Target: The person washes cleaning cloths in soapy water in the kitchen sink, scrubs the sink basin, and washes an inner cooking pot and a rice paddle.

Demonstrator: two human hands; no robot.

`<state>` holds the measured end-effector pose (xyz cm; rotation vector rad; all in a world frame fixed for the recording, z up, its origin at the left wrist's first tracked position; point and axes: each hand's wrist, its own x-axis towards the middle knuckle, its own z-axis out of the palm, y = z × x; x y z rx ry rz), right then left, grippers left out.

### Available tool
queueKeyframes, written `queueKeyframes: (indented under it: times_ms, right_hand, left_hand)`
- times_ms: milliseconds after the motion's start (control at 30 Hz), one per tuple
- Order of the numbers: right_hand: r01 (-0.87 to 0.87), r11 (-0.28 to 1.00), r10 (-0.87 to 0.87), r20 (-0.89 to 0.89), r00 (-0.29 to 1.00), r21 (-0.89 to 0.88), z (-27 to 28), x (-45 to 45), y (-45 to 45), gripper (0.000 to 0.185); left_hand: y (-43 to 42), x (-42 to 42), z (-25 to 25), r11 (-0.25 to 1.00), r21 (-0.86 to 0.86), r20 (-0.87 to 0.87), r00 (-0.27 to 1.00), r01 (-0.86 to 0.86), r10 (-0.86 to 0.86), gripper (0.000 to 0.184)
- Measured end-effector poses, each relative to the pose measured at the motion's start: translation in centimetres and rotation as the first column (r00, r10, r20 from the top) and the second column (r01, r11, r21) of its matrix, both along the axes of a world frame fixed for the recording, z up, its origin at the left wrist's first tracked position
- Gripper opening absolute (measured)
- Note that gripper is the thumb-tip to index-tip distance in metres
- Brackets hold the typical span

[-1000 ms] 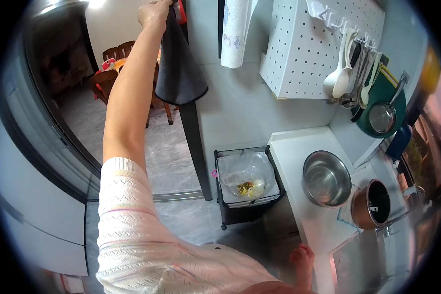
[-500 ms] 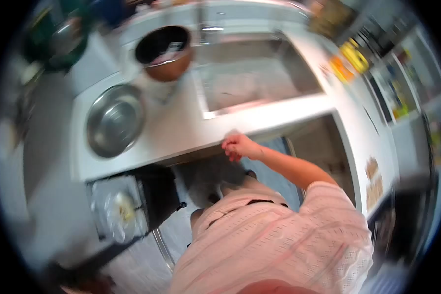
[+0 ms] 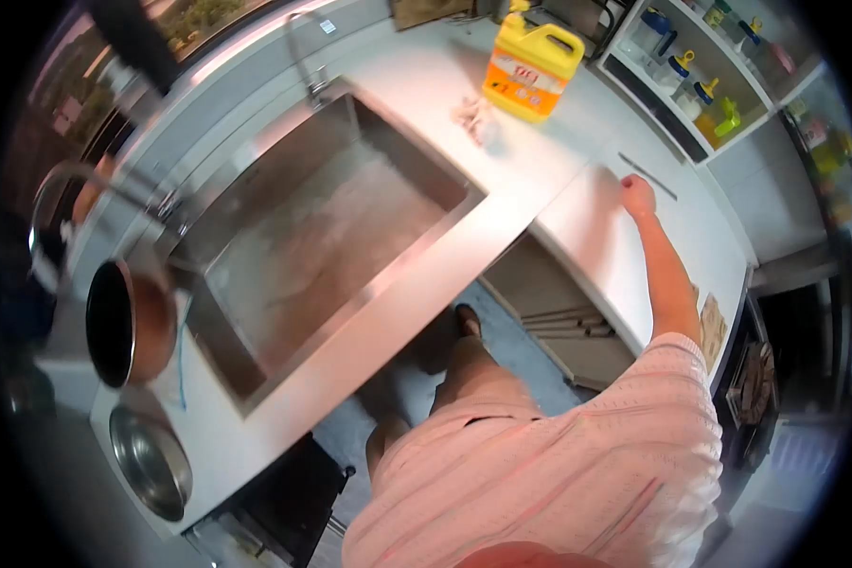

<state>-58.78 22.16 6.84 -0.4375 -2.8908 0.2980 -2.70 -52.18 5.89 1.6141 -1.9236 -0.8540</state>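
My right hand (image 3: 639,196) is over the white counter on the right, its fingers curled in, and nothing shows in them. Just beyond the fingers a thin dark stick-like object (image 3: 655,181) lies on the counter; its kind is unclear, and I cannot tell whether the hand touches it. My left hand is out of view. Left of the hand stands a yellow jug (image 3: 530,76) with an orange label, and a crumpled pale item (image 3: 473,118) lies beside it.
A steel sink (image 3: 350,312) with a faucet (image 3: 314,87) is set into the counter. A copper-coloured pot (image 3: 151,327) and a metal bowl (image 3: 151,464) stand at the left. Shelves (image 3: 701,90) with bottles rise at the upper right. Flat brown pieces (image 3: 713,331) lie near the right edge.
The view has turned right. My right hand has moved from in front of the counter's edge to over the right counter, near the thin dark object.
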Motion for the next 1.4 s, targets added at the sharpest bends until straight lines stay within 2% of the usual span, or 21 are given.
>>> queueKeyframes:
  times_ms: [133, 233, 367, 400, 467, 533, 600, 667, 733, 767, 833, 900, 933, 967, 1033, 1067, 1100, 1133, 1167, 1267, 1400]
  right_hand:
    - [0.035, 0.971, -0.072, 0.149, 0.986, 0.235, -1.2, -5.7, 9.3, 0.029]
    - [-0.041, 0.937, -0.081, 0.330, 0.941, 0.347, 0.7, -7.3, 11.0, 0.028]
    - [-0.164, 0.977, 0.092, 0.423, 0.901, 0.137, 0.8, -8.3, 13.0, 0.016]
    - [-0.191, 0.978, 0.147, 0.373, 0.916, 0.085, 1.4, -8.3, 12.5, 0.015]
    - [-0.197, 0.980, 0.177, 0.381, 0.908, 0.012, 1.6, -8.5, 12.2, 0.016]
    - [-0.296, 0.955, 0.274, 0.351, 0.895, 0.010, 1.9, -8.4, 11.9, 0.015]
    - [-0.253, 0.967, 0.245, 0.329, 0.912, -0.018, 1.4, -8.3, 11.6, 0.015]
    - [-0.256, 0.966, 0.255, 0.327, 0.910, -0.041, 1.7, -8.5, 11.0, 0.014]
    - [-0.310, 0.949, 0.311, 0.344, 0.886, -0.060, 3.0, -9.3, 10.5, 0.013]
    - [-0.366, 0.921, 0.386, 0.182, 0.904, -0.135, 3.8, -10.0, 10.4, 0.014]
    - [-0.462, 0.868, 0.484, 0.106, 0.868, -0.180, 7.1, -13.5, 10.1, 0.025]
    - [-0.526, 0.828, 0.548, 0.081, 0.833, -0.193, 14.5, -18.3, 6.5, 0.024]
    - [-0.528, 0.845, 0.532, 0.027, 0.846, -0.090, 18.2, -20.8, 4.3, 0.025]
    - [-0.502, 0.864, 0.500, 0.201, 0.842, -0.046, 22.1, -24.5, 3.3, 0.029]
    - [-0.412, 0.909, 0.416, 0.075, 0.906, -0.059, 28.5, -29.2, -1.3, 0.038]
    - [-0.510, 0.827, 0.513, 0.056, 0.857, 0.237, 29.4, -34.1, 0.1, 0.035]
    - [-0.434, 0.705, 0.500, 0.041, 0.865, 0.561, 31.4, -37.2, -0.9, 0.034]
    - [-0.405, 0.669, 0.543, -0.036, 0.839, 0.623, 32.4, -40.5, -0.7, 0.034]
    - [-0.185, 0.674, 0.281, -0.016, 0.959, 0.716, 33.6, -41.1, -3.7, 0.033]
    - [0.022, 0.675, -0.033, 0.001, 0.999, 0.737, 35.2, -46.6, -7.2, 0.026]
    - [0.040, 0.519, -0.017, -0.037, 0.999, 0.854, 33.7, -49.7, -8.7, 0.027]
  left_hand:
    - [2.3, -10.5, 0.8, 1.000, -0.017, -0.018, 1.000, -0.019, 0.018, 0.017]
    - [3.8, -19.1, 2.2, 0.994, -0.015, -0.127, 0.985, 0.111, -0.112, 0.015]
    - [13.0, -39.6, 3.7, 0.872, 0.057, -0.376, 0.819, 0.487, -0.433, 0.011]
    - [14.5, -44.4, 2.6, 0.763, 0.026, -0.340, 0.723, 0.646, -0.601, 0.009]
    - [21.3, -54.3, 3.0, 0.551, -0.258, -0.195, 0.516, 0.793, -0.834, 0.011]
    - [27.5, -61.7, 5.0, 0.337, -0.334, -0.058, 0.338, 0.880, -0.939, 0.015]
    - [31.6, -67.6, 3.1, 0.234, -0.533, 0.004, 0.279, 0.813, -0.960, 0.019]
    - [33.5, -71.9, 0.1, 0.171, -0.526, 0.142, 0.284, 0.833, -0.948, 0.023]
    - [34.9, -74.0, -0.6, 0.119, -0.506, 0.301, 0.304, 0.854, -0.904, 0.028]
    - [35.0, -74.5, -1.0, 0.119, -0.513, 0.316, 0.316, 0.850, -0.895, 0.030]
    - [35.1, -74.5, -1.6, 0.103, -0.516, 0.360, 0.324, 0.850, -0.875, 0.033]
    - [35.1, -74.4, -1.4, 0.102, -0.479, 0.384, 0.312, 0.872, -0.869, 0.035]
    - [35.2, -74.5, -1.1, 0.109, -0.466, 0.391, 0.314, 0.878, -0.865, 0.036]
    - [35.3, -74.7, -1.1, 0.110, -0.471, 0.383, 0.315, 0.875, -0.868, 0.036]
    - [35.2, -74.7, -1.0, 0.115, -0.478, 0.374, 0.320, 0.871, -0.871, 0.036]
    - [35.2, -74.7, -1.0, 0.115, -0.479, 0.371, 0.319, 0.870, -0.872, 0.036]
    - [35.2, -74.7, -1.0, 0.114, -0.479, 0.370, 0.318, 0.870, -0.873, 0.036]
    - [35.1, -74.8, -0.9, 0.113, -0.481, 0.369, 0.317, 0.870, -0.874, 0.036]
    - [35.1, -74.7, -0.9, 0.113, -0.475, 0.372, 0.316, 0.873, -0.873, 0.036]
    - [35.0, -74.9, -0.8, 0.115, -0.462, 0.379, 0.313, 0.879, -0.871, 0.038]
    - [35.0, -75.1, -0.8, 0.135, -0.435, 0.377, 0.316, 0.890, -0.871, 0.040]
